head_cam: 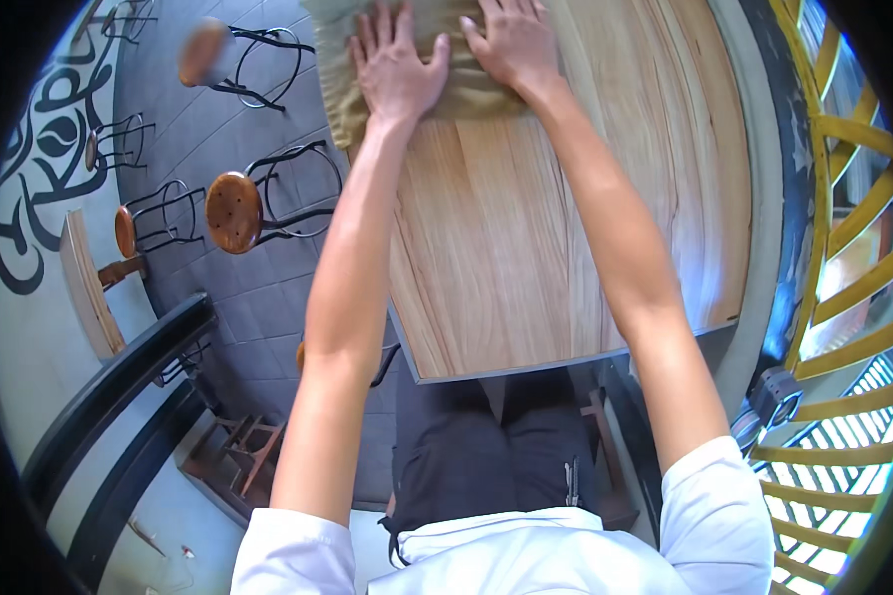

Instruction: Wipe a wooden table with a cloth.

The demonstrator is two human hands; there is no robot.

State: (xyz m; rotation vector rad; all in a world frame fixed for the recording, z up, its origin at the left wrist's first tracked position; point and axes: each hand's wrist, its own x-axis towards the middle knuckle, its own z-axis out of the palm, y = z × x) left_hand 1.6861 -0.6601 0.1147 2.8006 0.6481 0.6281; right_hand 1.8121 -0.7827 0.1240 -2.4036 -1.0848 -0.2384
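A tan cloth (484,93) lies wrinkled over the far part of a wood-topped table (491,245), at the upper edge of the head view. Part of it hangs over the table's left edge. My left hand (402,74) rests palm down on the cloth, fingers spread. To its right, my right hand (517,44) presses flat on the same cloth, its fingertips partly cut off by the frame. Neither hand has its fingers closed around anything. Both arms are stretched forward over the bare wood.
Round wooden stools with black metal legs (234,212) stand on the grey tiled floor to the left. Black rails (119,387) run at lower left. A yellow lattice (856,290) and a ledge (763,223) border the right side. The table's near edge is close to my legs.
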